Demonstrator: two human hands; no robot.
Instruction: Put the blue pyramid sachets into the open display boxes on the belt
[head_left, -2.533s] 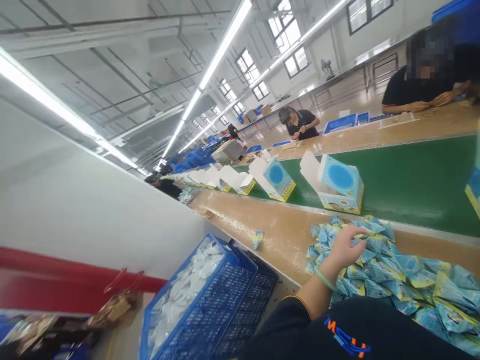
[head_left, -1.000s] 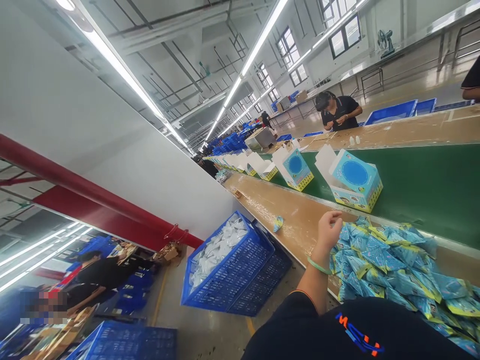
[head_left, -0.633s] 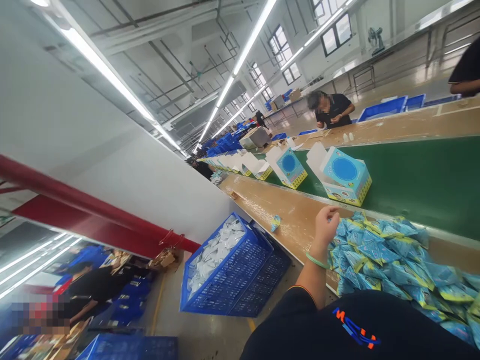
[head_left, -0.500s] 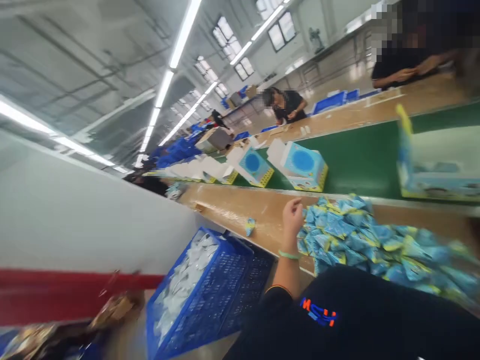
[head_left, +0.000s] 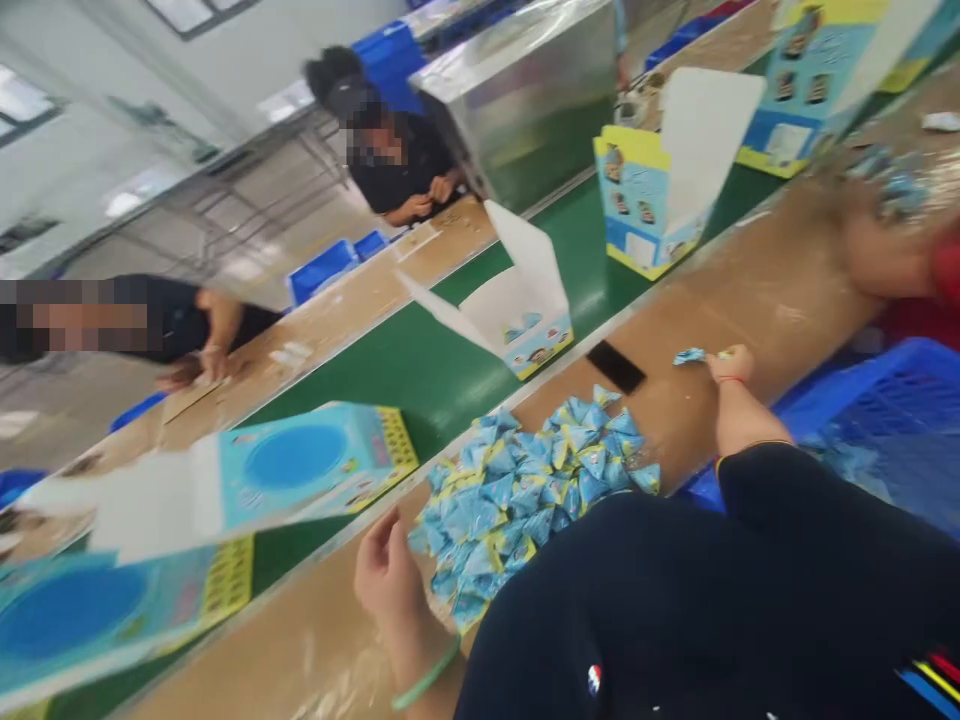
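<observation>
A heap of small blue-and-yellow triangular packets [head_left: 536, 480] lies on the brown worktop in front of my body. Beside the heap's left edge is my left hand [head_left: 386, 570], a green band on its wrist. Its fingers are curled in, and nothing shows between them. My right hand [head_left: 731, 366] reaches out over the worktop, closed on one end of a blue packet [head_left: 688, 356]. A dark flat rectangular object [head_left: 616, 366] lies between that hand and the conveyor. Past the heap, an open carton [head_left: 536, 325] holds a few blue packets.
A green conveyor belt [head_left: 442, 385] runs diagonally past the worktop, carrying more open cartons [head_left: 292, 465]. Blue crates [head_left: 892, 420] stand at the right, near another person's blurred arm [head_left: 889, 250]. Two people sit across the belt, near a metal housing [head_left: 540, 110] over it.
My view has swung to the right and down. My right hand, with a packet, and the dark flat object have come into sight. My left hand stays beside the heap, fingers curled.
</observation>
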